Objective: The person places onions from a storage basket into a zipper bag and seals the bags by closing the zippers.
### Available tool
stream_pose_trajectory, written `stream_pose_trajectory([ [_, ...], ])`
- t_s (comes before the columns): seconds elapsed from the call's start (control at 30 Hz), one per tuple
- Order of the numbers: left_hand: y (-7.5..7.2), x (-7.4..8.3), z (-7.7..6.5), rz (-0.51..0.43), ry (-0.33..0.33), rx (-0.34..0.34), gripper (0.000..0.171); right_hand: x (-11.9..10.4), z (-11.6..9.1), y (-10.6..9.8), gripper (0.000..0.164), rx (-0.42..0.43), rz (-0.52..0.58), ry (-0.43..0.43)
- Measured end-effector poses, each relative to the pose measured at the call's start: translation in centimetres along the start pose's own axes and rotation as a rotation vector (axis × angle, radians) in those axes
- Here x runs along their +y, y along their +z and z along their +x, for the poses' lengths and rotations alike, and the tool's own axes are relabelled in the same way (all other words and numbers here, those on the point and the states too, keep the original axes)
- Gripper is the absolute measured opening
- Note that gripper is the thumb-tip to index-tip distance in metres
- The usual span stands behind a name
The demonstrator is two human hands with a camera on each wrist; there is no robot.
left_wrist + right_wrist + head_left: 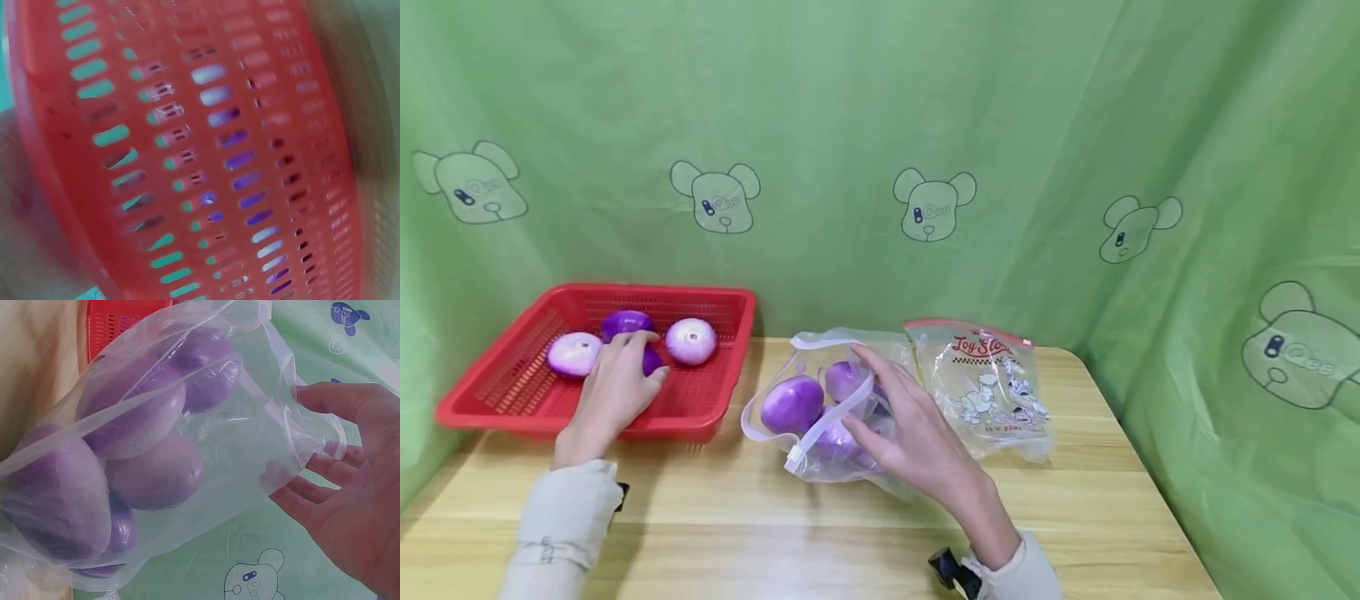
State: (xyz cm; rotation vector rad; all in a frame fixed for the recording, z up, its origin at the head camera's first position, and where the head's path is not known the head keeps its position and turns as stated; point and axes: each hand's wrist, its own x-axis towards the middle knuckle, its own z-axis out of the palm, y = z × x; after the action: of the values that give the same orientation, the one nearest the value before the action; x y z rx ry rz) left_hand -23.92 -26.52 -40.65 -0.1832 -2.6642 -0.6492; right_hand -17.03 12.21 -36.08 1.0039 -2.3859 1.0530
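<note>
My left hand (617, 383) reaches into the red plastic basket (741, 350), its fingers and thumb curled round a purple onion (652, 361) that it partly covers. Close by in the basket lie a dark purple onion (627, 322) and two paler ones, a left onion (571, 354) and a right onion (692, 342). My right hand (917, 425) holds the mouth of a clear zip bag (237, 456), which gapes toward the left. Several purple onions (147, 406) sit inside this bag. In the left wrist view, the basket's slotted wall (187, 150) hides most of the left hand.
A second clear bag (981, 383), with a red top strip and printed cartoon figures, lies flat to the right of the onion bag. Everything stands on a wooden table (737, 533). A green curtain (827, 108) hangs behind and along the right side.
</note>
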Motion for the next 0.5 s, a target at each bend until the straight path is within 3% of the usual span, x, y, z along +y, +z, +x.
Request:
stream_pose_trajectory([
  [0.4,0.2,-2.4,2.7,0.085,-0.003,-0.159,0.045,0.1,-0.1,-0.2,0.088,0.01,-0.015,0.01],
  [0.5,0.3,-2.9,3.0,0.098,-0.033,-0.229,0.05,0.1,-0.1,-0.2,0.088,0.012,-0.016,0.009],
])
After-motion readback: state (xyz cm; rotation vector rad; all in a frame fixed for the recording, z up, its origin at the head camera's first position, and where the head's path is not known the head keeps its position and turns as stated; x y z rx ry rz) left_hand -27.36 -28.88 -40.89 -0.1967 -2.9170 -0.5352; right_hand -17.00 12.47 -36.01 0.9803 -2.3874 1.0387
